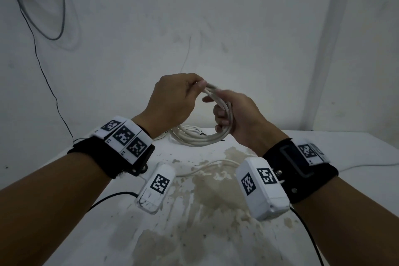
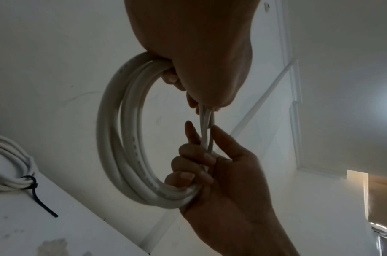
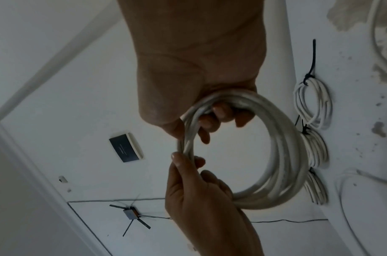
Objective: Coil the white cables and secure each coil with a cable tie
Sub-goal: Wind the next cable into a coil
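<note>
— Fingers [image 1: 222, 119] on head cam? R hand [image 1: 237, 114] curled round white cable coil [image 1: 203, 136], L hand [image 1: 172, 97] pinching its top, held above stained tabletop [image 1: 216, 201].

— L wrist cam: coil upright btwn both hands.

— R wrist: same grip; tied coils [image 3: 313, 104] w/ black cable ties [image 3: 312, 60] lie on tabletop.

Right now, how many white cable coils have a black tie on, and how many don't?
Tied coils: 3
Untied coil, held by left hand and right hand: 1
Total: 4
</note>
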Available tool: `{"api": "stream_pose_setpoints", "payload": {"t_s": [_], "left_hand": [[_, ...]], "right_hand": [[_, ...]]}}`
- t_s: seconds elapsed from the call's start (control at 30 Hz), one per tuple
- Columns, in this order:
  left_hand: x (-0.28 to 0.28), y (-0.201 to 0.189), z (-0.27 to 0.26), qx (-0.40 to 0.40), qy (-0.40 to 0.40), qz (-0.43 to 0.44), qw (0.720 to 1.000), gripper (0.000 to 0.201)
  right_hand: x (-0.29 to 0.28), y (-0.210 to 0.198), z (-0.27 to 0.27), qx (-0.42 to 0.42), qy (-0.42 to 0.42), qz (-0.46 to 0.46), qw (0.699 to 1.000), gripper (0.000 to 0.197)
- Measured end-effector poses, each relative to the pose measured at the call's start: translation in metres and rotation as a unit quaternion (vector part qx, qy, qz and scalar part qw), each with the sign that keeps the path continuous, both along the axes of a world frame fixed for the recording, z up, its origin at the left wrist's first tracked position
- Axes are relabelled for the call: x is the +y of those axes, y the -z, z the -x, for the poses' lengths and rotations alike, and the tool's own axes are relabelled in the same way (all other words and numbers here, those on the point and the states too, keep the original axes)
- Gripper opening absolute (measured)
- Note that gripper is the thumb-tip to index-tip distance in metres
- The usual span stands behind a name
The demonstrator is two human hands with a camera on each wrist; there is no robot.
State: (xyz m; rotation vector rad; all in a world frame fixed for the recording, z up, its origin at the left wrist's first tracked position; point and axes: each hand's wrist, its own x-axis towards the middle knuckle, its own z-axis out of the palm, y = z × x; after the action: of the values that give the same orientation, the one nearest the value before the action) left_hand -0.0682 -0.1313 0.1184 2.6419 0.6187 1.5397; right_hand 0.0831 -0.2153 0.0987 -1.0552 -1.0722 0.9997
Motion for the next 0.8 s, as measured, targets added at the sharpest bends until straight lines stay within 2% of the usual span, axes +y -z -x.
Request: {"api": "stream_pose_setpoints", "payload": {"t_s": [0.13, 0.27, 0.4, 0.5, 0.57, 0.67, 0.8], "left_hand": [[0.002, 0.006, -0.001, 0.009, 0.006, -0.058, 0.998, 0.026], [0.002, 0.013, -0.006, 0.015, -0.007, -0.076, 0.997, 0.03], [-0.002, 0.021, -0.014, 0.008, -0.016, -0.024, 1.0, 0.034], [-0.002, 0.024, -0.023, 0.056, -0.045, 0.022, 0.997, 0.033], [0.0, 0.025, -0.03, 0.086, -0.021, 0.086, 0.992, 0.029], [-0.004, 0.03, -0.039, 0.065, 0.048, 0.195, 0.978, 0.028], [-0.007, 0.036, -0.052, 0.049, 0.05, 0.213, 0.975, 0.029]], "right_hand": [[0.001, -0.008, 0.0, 0.011, -0.022, 0.04, 0.999, 0.058], [0.002, -0.003, 0.001, -0.017, 0.024, 0.061, 0.998, 0.051], [0.001, 0.004, -0.004, -0.009, 0.034, 0.052, 0.998, 0.045], [0.002, 0.01, -0.007, -0.029, 0.071, 0.041, 0.996, 0.046], [0.003, 0.013, -0.013, -0.05, 0.092, 0.031, 0.994, 0.047], [0.005, 0.018, -0.023, -0.084, 0.109, 0.028, 0.99, 0.047], [0.003, 0.028, -0.033, -0.088, 0.125, 0.024, 0.988, 0.044]]}}
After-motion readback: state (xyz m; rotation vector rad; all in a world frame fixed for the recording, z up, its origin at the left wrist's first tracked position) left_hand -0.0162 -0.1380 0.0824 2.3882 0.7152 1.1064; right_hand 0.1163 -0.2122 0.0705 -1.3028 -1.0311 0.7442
